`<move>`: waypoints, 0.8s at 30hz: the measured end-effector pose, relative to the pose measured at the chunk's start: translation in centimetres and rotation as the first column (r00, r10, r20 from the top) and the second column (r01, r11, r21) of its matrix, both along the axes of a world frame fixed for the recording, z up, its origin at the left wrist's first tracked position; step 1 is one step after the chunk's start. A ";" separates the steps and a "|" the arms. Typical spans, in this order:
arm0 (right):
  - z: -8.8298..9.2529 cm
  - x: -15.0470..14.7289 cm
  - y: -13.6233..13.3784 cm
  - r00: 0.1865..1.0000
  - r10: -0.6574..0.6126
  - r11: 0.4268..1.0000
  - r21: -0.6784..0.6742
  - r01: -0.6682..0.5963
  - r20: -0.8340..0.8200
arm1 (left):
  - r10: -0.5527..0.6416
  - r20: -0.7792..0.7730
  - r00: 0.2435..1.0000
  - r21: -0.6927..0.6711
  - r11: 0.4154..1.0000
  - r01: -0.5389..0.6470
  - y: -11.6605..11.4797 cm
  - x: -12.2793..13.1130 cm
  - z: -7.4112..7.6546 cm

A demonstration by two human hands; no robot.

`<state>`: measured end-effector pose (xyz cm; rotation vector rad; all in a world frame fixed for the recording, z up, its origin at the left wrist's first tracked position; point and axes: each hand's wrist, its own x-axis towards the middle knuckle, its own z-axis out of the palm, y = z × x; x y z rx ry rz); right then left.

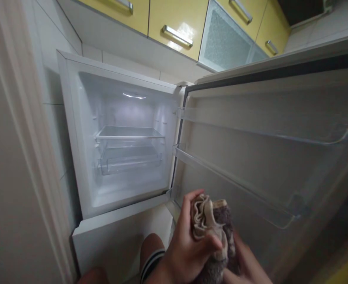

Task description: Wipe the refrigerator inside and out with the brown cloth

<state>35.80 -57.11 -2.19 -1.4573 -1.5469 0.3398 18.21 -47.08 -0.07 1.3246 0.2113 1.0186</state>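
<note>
Left hand (pixel 186 246) and right hand (pixel 245 256) clasp a brown cloth (pixel 225 221), seemingly mid-fold, an open refrigerator (pixel 120 112) ahead-left of them; neatening the fold calls for both.

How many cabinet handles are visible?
4: leftmost handle at top edge, second handle left of frosted glass, third handle above it, fourth handle farthest right. More may be offscreen.
</note>
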 end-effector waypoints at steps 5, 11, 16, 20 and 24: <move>1.9 0.9 3.9 0.984 -0.139 0.990 -0.035 0.136 -0.113 | 0.001 0.025 1.000 0.150 0.989 -0.005 4.9 1.9 1.0; 3.1 0.0 7.0 0.942 0.138 0.988 -0.021 -0.152 -0.307 | 0.186 0.238 0.953 -0.039 0.982 -0.182 7.0 3.8 -0.1; 4.0 -0.1 10.0 0.950 -0.059 0.997 0.029 0.071 -0.308 | 0.327 0.160 0.931 -0.013 0.944 -0.329 6.2 2.2 -2.6; 4.4 -0.5 11.3 0.948 -0.030 1.000 -0.006 0.030 -0.317 | 0.318 -0.030 0.948 -0.002 0.948 -0.318 5.1 1.2 -5.2; 4.8 -1.2 12.2 0.906 0.077 0.983 -0.117 -0.138 -0.416 | 0.209 0.020 0.978 -0.433 0.883 -0.180 5.5 1.2 -6.2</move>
